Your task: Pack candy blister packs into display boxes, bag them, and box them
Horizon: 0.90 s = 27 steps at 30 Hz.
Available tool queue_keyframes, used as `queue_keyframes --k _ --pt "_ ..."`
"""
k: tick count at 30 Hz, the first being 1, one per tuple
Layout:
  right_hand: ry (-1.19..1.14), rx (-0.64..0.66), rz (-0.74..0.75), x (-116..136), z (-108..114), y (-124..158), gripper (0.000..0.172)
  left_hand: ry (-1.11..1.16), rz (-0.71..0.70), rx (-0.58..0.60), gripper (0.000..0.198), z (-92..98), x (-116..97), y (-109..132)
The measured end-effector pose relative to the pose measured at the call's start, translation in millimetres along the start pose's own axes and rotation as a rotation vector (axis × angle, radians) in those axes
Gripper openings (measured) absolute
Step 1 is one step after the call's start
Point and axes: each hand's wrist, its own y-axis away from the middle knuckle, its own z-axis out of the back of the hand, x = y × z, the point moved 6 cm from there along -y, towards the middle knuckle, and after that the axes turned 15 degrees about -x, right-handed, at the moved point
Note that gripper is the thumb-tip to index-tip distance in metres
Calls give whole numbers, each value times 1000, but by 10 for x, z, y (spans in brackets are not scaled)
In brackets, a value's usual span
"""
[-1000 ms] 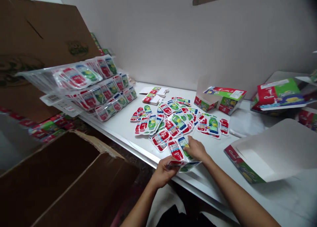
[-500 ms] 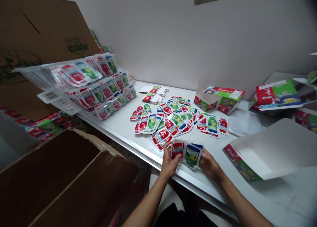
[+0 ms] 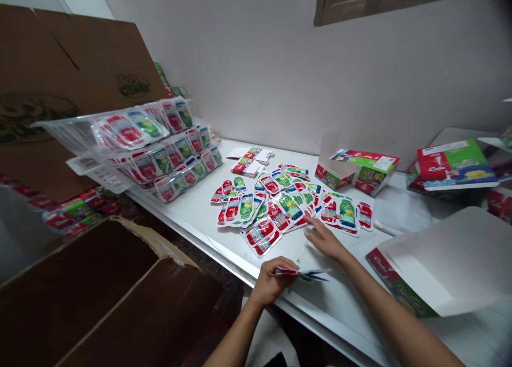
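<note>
My left hand (image 3: 272,281), near the table's front edge, is closed on a few flat candy packets (image 3: 310,274), now seen almost edge-on. Above and to the right, my right hand (image 3: 323,239) is empty, its fingers apart and pointing at the near side of a loose pile of packets (image 3: 288,204). Whether its fingertips touch the pile I cannot tell. The packets are clear-wrapped, printed with red and green can shapes. An open display box (image 3: 404,287) lies to the right of my right hand.
Long bundled strips of packets (image 3: 172,159) are stacked on the left end of the white table (image 3: 192,217). An open cardboard carton (image 3: 108,297) stands below them. Flat folded boxes (image 3: 248,161) lie behind the pile; more display boxes (image 3: 372,169) stand along the wall.
My right hand has let go of the packets and moved up toward the pile. The left hand keeps hold of them and has tilted them from face-on to nearly flat. The view has shifted slightly.
</note>
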Motion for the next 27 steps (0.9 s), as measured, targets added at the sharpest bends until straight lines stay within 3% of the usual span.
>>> queue_keyframes --k 3,6,9,13,15,18,20,24,25,27 --pt "144 71 108 -23 -179 -509 68 -16 1 3 16 -7 14 33" --pt "249 148 212 31 -284 -685 56 -39 -12 -30 16 23 39 45" --pt "317 173 282 115 -196 -526 39 -94 -107 -76 15 72 1 44" --pt "302 157 296 372 143 -128 36 -296 -279 -177 12 151 -116 22" --pt "195 250 271 592 288 43 34 -338 -324 -170 12 153 -144 10" --pt "33 449 223 930 412 193 33 -300 -307 -108 10 114 -97 12" --pt "-32 494 189 1047 447 194 36 -226 -206 -127 19 109 -16 20" --pt "-70 540 133 855 259 61 52 -52 22 -177 63 113 83 49" --pt "3 488 139 730 184 -22 51 -59 21 -164 63 111 59 49" --pt "212 307 177 471 42 -227 42 -163 -70 -101 42 101 -35 39"
